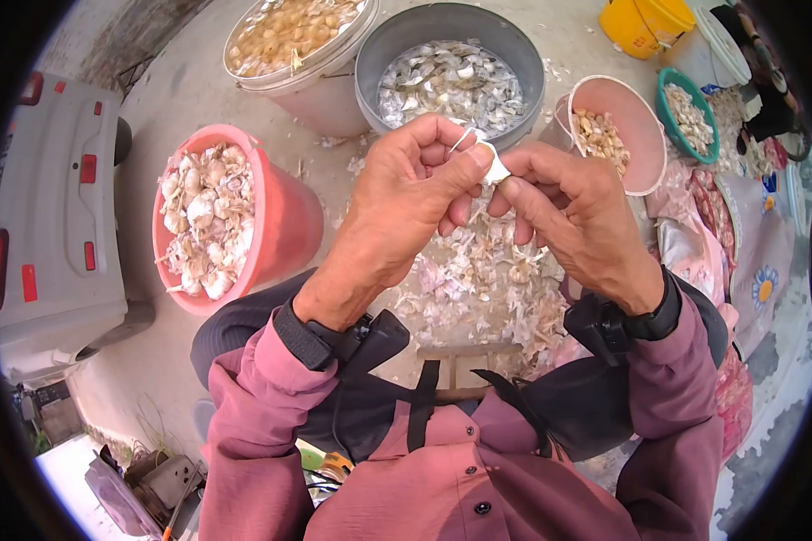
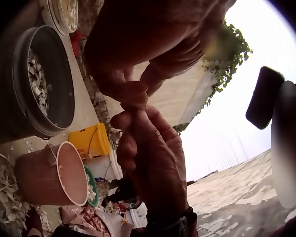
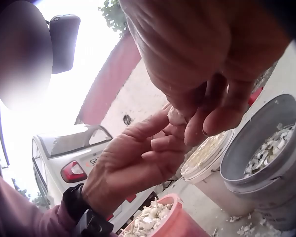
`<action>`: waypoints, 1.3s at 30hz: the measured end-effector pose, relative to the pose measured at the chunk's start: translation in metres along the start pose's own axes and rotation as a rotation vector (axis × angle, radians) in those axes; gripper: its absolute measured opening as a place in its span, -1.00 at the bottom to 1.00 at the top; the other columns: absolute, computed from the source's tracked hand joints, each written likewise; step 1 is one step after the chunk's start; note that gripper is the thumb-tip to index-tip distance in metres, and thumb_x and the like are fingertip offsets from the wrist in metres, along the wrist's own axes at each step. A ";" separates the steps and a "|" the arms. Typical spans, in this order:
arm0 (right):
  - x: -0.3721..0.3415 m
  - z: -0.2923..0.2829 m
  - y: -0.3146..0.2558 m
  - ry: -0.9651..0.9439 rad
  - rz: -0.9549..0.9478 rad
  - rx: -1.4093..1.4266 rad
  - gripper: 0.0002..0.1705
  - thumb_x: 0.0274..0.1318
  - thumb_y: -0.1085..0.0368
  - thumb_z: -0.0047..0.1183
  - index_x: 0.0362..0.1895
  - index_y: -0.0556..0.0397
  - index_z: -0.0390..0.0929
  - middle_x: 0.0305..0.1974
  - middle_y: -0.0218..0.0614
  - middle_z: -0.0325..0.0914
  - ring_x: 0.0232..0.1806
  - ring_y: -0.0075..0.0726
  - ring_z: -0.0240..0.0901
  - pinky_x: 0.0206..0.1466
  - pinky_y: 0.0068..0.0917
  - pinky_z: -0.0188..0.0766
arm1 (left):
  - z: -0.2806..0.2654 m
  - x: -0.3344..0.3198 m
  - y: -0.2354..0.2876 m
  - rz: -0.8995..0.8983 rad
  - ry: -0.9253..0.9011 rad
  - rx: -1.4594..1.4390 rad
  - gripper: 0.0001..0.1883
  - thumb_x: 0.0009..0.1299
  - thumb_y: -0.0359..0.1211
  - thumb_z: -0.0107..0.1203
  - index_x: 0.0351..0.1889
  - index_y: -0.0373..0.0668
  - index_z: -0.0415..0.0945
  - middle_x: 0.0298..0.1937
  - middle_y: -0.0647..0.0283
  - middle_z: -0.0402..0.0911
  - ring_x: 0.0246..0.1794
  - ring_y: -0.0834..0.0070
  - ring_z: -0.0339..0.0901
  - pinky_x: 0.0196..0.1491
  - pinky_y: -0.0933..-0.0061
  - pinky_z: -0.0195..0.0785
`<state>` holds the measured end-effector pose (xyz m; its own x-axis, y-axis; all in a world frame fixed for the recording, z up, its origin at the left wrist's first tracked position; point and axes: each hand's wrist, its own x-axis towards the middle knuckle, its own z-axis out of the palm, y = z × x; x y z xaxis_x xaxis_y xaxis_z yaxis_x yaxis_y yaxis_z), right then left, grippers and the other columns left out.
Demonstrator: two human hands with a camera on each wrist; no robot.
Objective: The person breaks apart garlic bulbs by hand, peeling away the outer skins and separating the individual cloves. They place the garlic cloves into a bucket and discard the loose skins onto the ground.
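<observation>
A white garlic clove is held up between both hands, above the scattered skins. My left hand pinches it under the thumb, with the fingers curled behind. From the other side, thumb and forefinger of my right hand grip the clove's end. A thin white sliver sticks out by the left fingertips; I cannot tell what it is. In the right wrist view, part of the clove shows between the fingertips. Fingers hide it in the left wrist view.
A pink bucket of garlic bulbs stands at left. Ahead are a white bucket of cloves in liquid, a grey tub and a tilted pink bucket. Garlic skins litter the ground between the knees. A parked vehicle is far left.
</observation>
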<state>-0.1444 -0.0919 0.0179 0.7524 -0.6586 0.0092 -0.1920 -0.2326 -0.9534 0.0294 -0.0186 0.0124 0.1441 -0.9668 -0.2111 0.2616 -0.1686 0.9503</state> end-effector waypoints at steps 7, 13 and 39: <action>-0.001 0.003 0.004 0.039 -0.039 -0.105 -0.93 0.14 0.41 0.05 -0.33 0.16 0.51 -0.66 -0.34 0.40 -0.65 -0.58 0.29 -0.56 -0.52 0.25 | -0.003 -0.001 0.000 -0.042 -0.032 0.003 -0.81 0.43 -0.30 0.19 -0.21 -0.23 0.48 -0.49 0.42 0.48 -0.62 0.74 0.36 -0.60 0.70 0.15; -0.002 0.005 0.016 0.053 -0.060 -0.148 -0.91 0.06 0.43 0.05 -0.44 0.15 0.42 -0.71 -0.39 0.27 -0.66 -0.63 0.15 -0.59 -0.53 0.13 | -0.002 -0.003 -0.008 -0.113 -0.114 -0.088 -0.80 0.44 -0.30 0.17 -0.18 -0.24 0.48 -0.46 0.39 0.49 -0.62 0.72 0.36 -0.61 0.70 0.15; 0.003 -0.004 0.004 -0.068 0.198 0.127 -0.89 0.18 0.38 0.00 -0.39 0.14 0.50 -0.55 -0.60 0.37 -0.52 -0.80 0.17 -0.48 -0.70 0.13 | 0.009 -0.013 -0.019 0.100 -0.022 0.181 -0.76 0.54 -0.28 0.03 -0.02 -0.27 0.50 -0.46 0.40 0.50 -0.51 0.71 0.36 -0.43 0.67 0.21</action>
<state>-0.1457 -0.0978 0.0159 0.7496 -0.6315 -0.1981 -0.2624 -0.0089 -0.9649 0.0135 -0.0047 -0.0011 0.1392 -0.9840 -0.1108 0.0711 -0.1017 0.9923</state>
